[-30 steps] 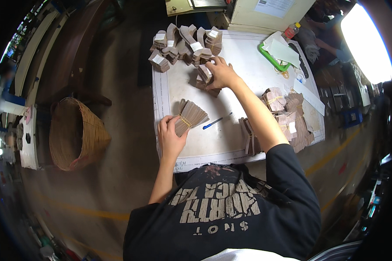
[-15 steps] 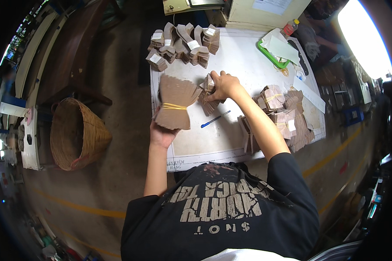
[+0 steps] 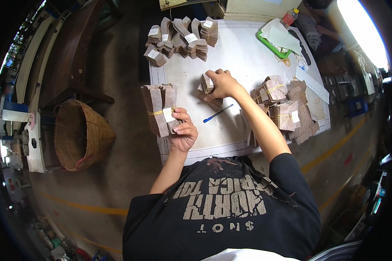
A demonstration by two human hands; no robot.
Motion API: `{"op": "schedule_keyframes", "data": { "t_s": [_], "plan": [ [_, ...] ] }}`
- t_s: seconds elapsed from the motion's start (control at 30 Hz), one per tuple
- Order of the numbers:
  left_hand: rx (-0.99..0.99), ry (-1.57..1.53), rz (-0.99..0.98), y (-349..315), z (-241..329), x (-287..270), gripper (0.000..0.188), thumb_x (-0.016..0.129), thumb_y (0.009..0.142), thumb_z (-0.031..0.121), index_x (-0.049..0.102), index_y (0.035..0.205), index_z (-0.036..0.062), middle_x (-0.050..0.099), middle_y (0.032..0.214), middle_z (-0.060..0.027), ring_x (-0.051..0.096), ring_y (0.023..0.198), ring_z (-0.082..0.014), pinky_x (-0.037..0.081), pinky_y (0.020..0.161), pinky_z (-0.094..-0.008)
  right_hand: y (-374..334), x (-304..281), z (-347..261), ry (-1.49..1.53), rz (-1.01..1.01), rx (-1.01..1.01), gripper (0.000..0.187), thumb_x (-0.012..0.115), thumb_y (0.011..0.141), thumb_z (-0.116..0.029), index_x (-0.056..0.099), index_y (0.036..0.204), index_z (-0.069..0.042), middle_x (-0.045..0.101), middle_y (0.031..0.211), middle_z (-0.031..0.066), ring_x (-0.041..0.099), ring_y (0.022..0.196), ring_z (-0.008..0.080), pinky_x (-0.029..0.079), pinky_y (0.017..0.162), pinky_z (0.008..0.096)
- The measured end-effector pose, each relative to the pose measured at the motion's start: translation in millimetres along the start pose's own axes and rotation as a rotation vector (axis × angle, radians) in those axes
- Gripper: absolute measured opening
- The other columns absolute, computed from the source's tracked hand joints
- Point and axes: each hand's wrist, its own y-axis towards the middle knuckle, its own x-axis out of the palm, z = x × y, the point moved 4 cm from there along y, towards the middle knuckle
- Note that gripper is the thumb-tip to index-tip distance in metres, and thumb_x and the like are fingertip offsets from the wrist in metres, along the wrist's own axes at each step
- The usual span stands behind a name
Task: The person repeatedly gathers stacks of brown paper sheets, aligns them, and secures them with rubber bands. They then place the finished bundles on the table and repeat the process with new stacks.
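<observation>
My left hand [image 3: 185, 130] is closed on a bundle of brown-grey cut pieces [image 3: 153, 111], raised at the table's left edge. Yellow rubber bands go round its middle, and a white slip shows beside my fingers. Farther in, my right hand [image 3: 224, 85] grips a smaller banded bundle [image 3: 204, 90] from above; it rests on the white table [image 3: 191, 145], partly hidden by my fingers. Just nearer than that hand lies a blue pen [image 3: 217, 113].
Several labelled bundles [image 3: 178, 40] stand at the far left of the table, with more bundles [image 3: 287, 113] piled at the right. A green tray [image 3: 272, 47], a bottle [image 3: 289, 17] and a ruler-like strip [image 3: 312, 85] lie far right. A wicker basket [image 3: 98, 139] stands left on the floor.
My left hand has turned its bundle from the fanned broad side to the layered edges, so the white slip and my fingers now show. My right hand keeps its grip in nearly the same place.
</observation>
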Motion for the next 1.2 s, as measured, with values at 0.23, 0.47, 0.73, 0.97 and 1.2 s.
{"op": "schedule_keyframes", "data": {
  "t_s": [0.23,0.47,0.73,0.97,1.2],
  "plan": [
    [0.454,0.899,0.629,-23,87,-6,0.059,0.052,0.1,0.057,0.063,0.139,0.0126,0.067,0.132,-0.0079,0.068,0.1,-0.0263,0.057,0.076,-0.0403,-7,3,-5,-0.049,0.104,0.04,0.087,0.094,0.061,-0.047,0.061,0.136,-0.019,0.065,0.131,0.0211,0.058,0.127,0.0446,0.058,0.096,0.0522],
    [0.719,2.058,0.978,-42,122,-7,0.056,0.062,0.105,0.02,0.046,0.155,-0.0005,0.06,0.145,-0.0174,0.06,0.13,-0.0316,0.049,0.11,-0.0377,-11,3,15,0.105,0.245,0.099,0.091,0.091,0.064,-0.048,0.058,0.143,-0.016,0.067,0.129,0.0224,0.061,0.125,0.0419,0.057,0.097,0.0506],
    [0.965,2.522,0.476,-42,9,25,0.047,0.06,0.102,0.009,0.048,0.147,0.0011,0.056,0.142,-0.0185,0.055,0.129,-0.0272,0.046,0.108,-0.0393,-37,-1,44,0.658,0.293,0.054,0.098,0.095,0.067,-0.047,0.056,0.141,0.002,0.073,0.124,0.0242,0.071,0.116,0.0326,0.054,0.102,0.0401],
    [0.464,1.608,0.421,-12,-30,-7,0.072,0.054,0.111,0.027,0.018,0.168,0.0041,0.047,0.153,-0.0204,0.05,0.14,-0.0265,0.043,0.115,-0.0411,-129,-1,-28,0.883,0.097,-0.189,0.093,0.092,0.077,-0.047,0.052,0.144,0.004,0.067,0.13,0.0263,0.066,0.123,0.0321,0.051,0.107,0.0414],
    [0.21,1.053,0.481,-31,-36,-15,0.064,0.036,0.114,0.043,0.029,0.165,0.0064,0.043,0.162,-0.0253,0.048,0.147,-0.0374,0.041,0.122,-0.0536,-172,21,-19,0.839,0.161,-0.113,0.089,0.088,0.084,-0.044,0.05,0.146,0.008,0.065,0.134,0.0301,0.066,0.125,0.034,0.053,0.105,0.0394]
  ]
}}
